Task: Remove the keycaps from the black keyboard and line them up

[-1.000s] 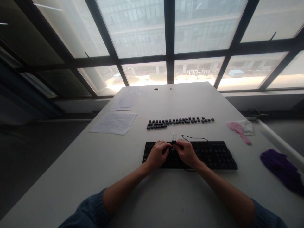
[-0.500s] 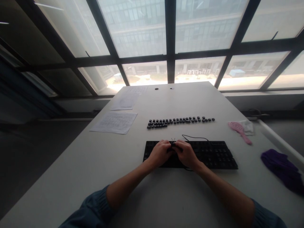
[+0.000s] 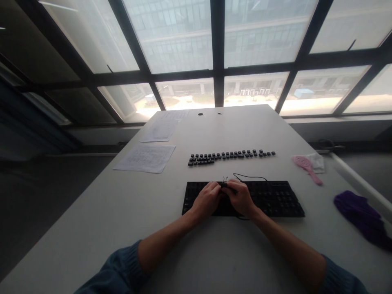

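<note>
A black keyboard (image 3: 278, 198) lies across the table in front of me, partly covered by my hands. Above its middle, my left hand (image 3: 210, 198) and my right hand (image 3: 239, 197) meet with fingers closed, pinching a small black wire-pronged tool (image 3: 224, 185) between them. Two thin wire ends stick up past the fingertips; it resembles a keycap puller, though most of it is hidden. Beyond the keyboard, loose black keycaps (image 3: 228, 155) are lined up in rows. The keys under my hands cannot be made out.
A thin black cable (image 3: 251, 177) loops behind the keyboard. Printed sheets (image 3: 145, 158) lie at the left. On the right are a pink hairbrush (image 3: 306, 165) over a white packet (image 3: 317, 163) and a purple cloth (image 3: 361, 216). Windows (image 3: 254, 36) stand past the table's far edge.
The view has shifted slightly. Both hands remain over the keyboard with the small tool between them, the right fingers raised a little; the keycap rows look the same.
</note>
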### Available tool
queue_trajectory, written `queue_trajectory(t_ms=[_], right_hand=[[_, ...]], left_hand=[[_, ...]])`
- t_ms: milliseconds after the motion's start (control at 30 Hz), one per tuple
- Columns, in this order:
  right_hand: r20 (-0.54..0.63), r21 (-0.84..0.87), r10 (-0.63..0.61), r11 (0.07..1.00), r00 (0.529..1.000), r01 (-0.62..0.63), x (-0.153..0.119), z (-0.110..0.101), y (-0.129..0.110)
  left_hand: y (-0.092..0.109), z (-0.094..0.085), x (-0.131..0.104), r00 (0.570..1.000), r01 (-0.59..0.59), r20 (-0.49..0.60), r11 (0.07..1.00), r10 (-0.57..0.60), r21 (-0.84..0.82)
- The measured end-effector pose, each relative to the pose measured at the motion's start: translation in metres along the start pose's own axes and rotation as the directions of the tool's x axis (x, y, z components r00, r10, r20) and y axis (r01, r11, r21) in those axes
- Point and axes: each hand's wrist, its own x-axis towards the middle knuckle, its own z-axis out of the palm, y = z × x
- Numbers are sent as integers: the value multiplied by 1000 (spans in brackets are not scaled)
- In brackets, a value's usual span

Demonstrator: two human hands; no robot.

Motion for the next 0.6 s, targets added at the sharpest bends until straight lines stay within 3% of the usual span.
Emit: queue_trajectory(t_ms=[233, 500, 600], right_hand=[[-3, -36, -14, 999, 1000, 13, 1, 2, -3], [-72, -89, 101, 990, 992, -107, 1, 3, 1], [-117, -78, 144, 985, 983, -153, 1, 3, 4]], left_hand=[[-1, 0, 0, 998, 21, -57, 1000, -21, -6], [-3, 1, -3, 991, 78, -103, 992, -89, -104], [-2, -1, -2, 996, 33, -85, 998, -38, -62]])
